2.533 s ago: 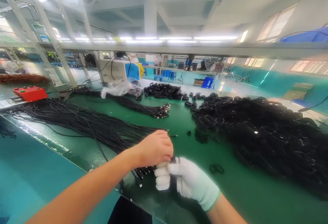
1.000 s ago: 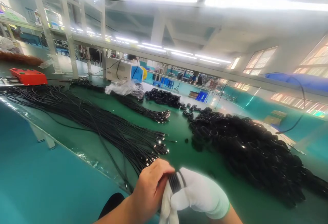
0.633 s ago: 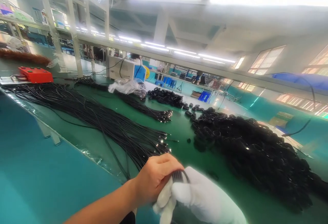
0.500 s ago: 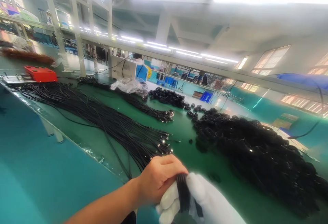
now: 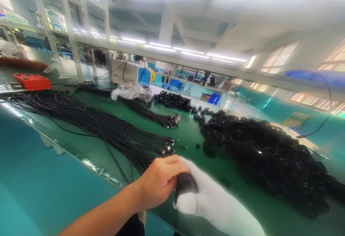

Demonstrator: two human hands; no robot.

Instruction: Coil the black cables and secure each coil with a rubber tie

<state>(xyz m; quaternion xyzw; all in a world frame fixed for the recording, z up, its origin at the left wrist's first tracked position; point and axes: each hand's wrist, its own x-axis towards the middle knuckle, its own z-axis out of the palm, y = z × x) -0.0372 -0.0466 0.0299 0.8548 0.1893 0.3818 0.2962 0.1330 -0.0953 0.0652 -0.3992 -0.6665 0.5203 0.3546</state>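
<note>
Taking the held coil as the centre of a clock, nearest of all is a gloved right hand (image 5: pixel 212 203), its white knit covering everything in view up to the bottom edge. Its thumb lies across the lower part of a coil of black cable (image 5: pixel 186 187), whose turns sit side by side in a tight band just above the worktop (image 5: pixel 192 131); its other fingers are mostly hidden. The bare left hand (image 5: pixel 161 180) comes in from 8 o'clock, its fingers bent narrow over the coil's upper left edge and holding it there, though their inner side cannot be seen. Dark clothing (image 5: pixel 132 227) shows below the left forearm, at 8 o'clock.

Out at 10 o'clock a long bundle of straight black cables (image 5: pixel 88 121) runs diagonally across the green surface, bright metal plug tips near the left hand. At 2 o'clock spreads a big heap of coiled black cables (image 5: pixel 258 153). One small black piece (image 5: pixel 197 146) lies alone between 12 and 1 o'clock.

Farther off at 11 o'clock are a shorter cable bundle (image 5: pixel 153 115), then a crumpled clear plastic bag (image 5: pixel 132 91). A smaller heap of coils (image 5: pixel 172 101) sits at 12 o'clock, and a red control box with green buttons (image 5: pixel 32 81) at 10. Behind the bag stands a vented white-and-blue machine (image 5: pixel 130 72); past the worktop, blue stools (image 5: pixel 176 84) stand at 12 o'clock.
</note>
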